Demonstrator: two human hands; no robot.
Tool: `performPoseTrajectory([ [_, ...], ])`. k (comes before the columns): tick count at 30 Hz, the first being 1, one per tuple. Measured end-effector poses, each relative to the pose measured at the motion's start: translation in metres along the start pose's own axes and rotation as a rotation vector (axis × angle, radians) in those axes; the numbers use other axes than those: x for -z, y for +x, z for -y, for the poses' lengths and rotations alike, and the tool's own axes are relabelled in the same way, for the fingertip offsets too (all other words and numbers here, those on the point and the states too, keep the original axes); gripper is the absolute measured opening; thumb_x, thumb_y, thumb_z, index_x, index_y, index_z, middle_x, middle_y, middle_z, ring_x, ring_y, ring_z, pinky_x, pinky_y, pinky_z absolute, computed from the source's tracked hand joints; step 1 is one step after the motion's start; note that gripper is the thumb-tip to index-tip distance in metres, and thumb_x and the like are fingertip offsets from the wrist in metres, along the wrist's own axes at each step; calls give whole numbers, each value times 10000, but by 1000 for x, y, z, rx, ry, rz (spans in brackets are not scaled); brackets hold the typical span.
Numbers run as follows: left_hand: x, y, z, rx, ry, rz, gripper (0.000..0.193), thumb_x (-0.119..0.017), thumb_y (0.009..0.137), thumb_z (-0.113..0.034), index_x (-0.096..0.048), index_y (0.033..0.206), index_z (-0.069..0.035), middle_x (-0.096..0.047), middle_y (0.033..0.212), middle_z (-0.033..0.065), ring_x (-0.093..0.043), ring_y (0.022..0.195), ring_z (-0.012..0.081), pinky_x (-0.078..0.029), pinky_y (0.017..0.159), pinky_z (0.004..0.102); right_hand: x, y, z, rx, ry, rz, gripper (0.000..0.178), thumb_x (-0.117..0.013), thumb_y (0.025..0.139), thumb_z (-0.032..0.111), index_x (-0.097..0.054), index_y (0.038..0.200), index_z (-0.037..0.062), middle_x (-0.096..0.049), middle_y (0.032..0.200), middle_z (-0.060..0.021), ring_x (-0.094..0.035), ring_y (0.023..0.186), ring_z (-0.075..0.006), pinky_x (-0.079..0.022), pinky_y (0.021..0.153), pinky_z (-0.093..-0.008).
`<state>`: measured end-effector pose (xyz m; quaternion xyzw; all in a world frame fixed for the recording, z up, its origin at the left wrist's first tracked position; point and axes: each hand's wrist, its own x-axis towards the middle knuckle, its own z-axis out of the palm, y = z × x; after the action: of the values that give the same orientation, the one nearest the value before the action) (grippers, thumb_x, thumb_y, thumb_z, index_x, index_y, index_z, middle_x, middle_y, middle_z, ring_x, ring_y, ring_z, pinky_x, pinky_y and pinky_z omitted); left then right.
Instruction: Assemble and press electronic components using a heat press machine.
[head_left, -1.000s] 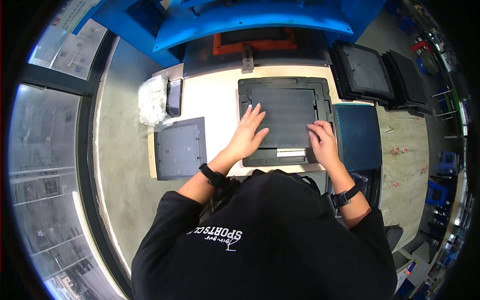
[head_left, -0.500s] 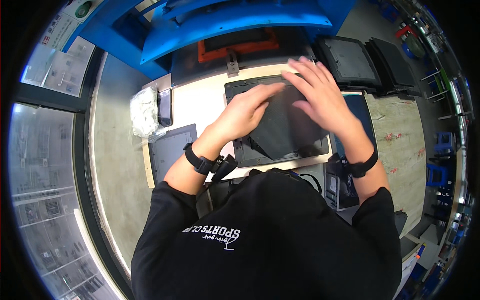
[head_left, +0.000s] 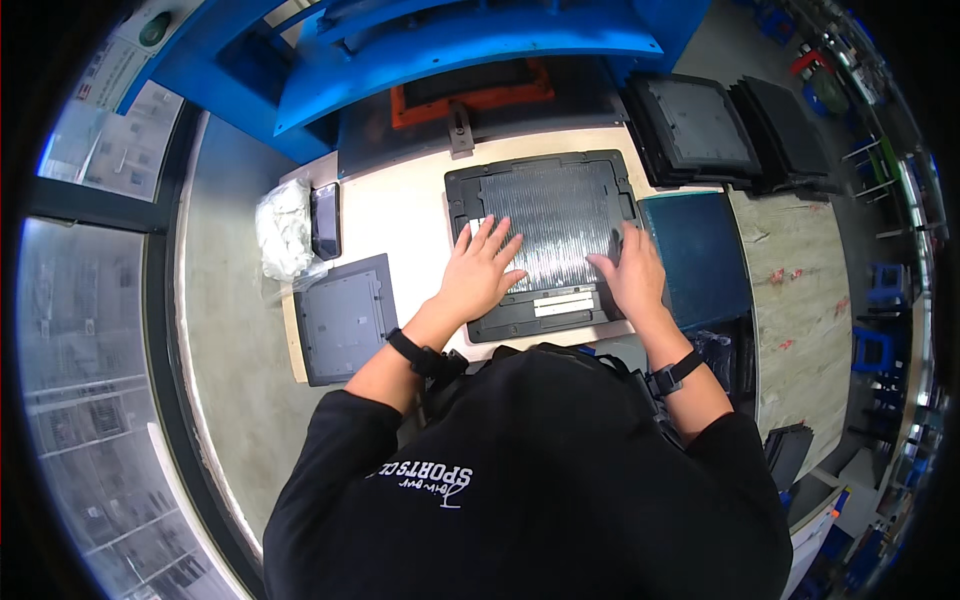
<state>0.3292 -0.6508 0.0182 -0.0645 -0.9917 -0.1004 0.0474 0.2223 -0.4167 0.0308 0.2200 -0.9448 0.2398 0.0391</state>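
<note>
Spreading its fingers, the left hand (head_left: 478, 272) lies palm down over the left edge of the ribbed panel (head_left: 555, 205); its grip is wide. The right hand (head_left: 635, 272) is at the panel's right edge, its thumb pointing left over the ribs and well apart from the bent fingers, so the gap there is moderately wide; whether the fingertips press on the edge, I cannot tell.

The panel sits within the black frame (head_left: 590, 162), which lies flat on the pale board (head_left: 420, 262) in front of the person. Its ribs run left to right and shine brightest on the near half. A white strip (head_left: 564, 304) shows in the frame just beyond the panel's near edge.

To the left, a grey plate (head_left: 345, 318) lies partly on the board. Farther off on that side, a phone (head_left: 326, 220) is just beside a clear bag (head_left: 285, 235) with whitish contents. At the far side stands a blue press (head_left: 460, 72), with an orange frame (head_left: 402, 108) under it and a metal bracket (head_left: 460, 132) in front. Right of the black frame lies a dark blue sheet (head_left: 700, 255), and beyond it are two stacks of dark plates (head_left: 697, 128).
</note>
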Motion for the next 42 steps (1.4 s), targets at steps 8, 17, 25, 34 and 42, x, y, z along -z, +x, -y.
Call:
performPoseTrajectory([
  [8,7,-5,-9,-12,-29,95,690,-520,855,-514,-407,1353,-49,-302,1442,207,-221,1367,356,-185,1101,477,-23,-19,-7,447,-34,-65,293,-624,786,135,-628,1055,20,-562,1189,-165,-474,1183,-361,-369,1005,-461],
  [17,6,-5,-12,-44,81,107,674,-516,847,-529,-446,1334,-68,-353,1421,173,-277,1347,328,-194,1094,494,-15,-31,-14,490,-114,83,442,-566,860,297,-555,1177,-11,-484,1287,-210,-414,1238,-379,-293,1059,-463],
  [25,28,26,-18,48,39,129,454,-537,865,-416,-570,1155,-69,-563,1144,135,-521,1057,298,-367,901,422,-7,-13,-13,558,-132,77,270,-576,811,221,-625,1001,34,-593,1097,-133,-521,1109,-301,-387,902,-393],
  [34,25,57,14,-113,-105,1,177,-526,856,-132,-648,821,-9,-592,836,164,-548,826,332,-429,758,425,0,5,-10,313,-160,-110,220,-624,706,228,-641,878,91,-549,980,-103,-457,1089,-313,-330,979,-497],
  [42,65,66,-6,35,-434,-264,228,-449,956,-140,-492,835,49,-484,719,182,-465,661,300,-407,644,375,19,-110,-142,-445,-151,430,949,-690,704,517,-254,1435,97,-145,1483,-251,-129,1352,-487,-198,1048,-619],
])
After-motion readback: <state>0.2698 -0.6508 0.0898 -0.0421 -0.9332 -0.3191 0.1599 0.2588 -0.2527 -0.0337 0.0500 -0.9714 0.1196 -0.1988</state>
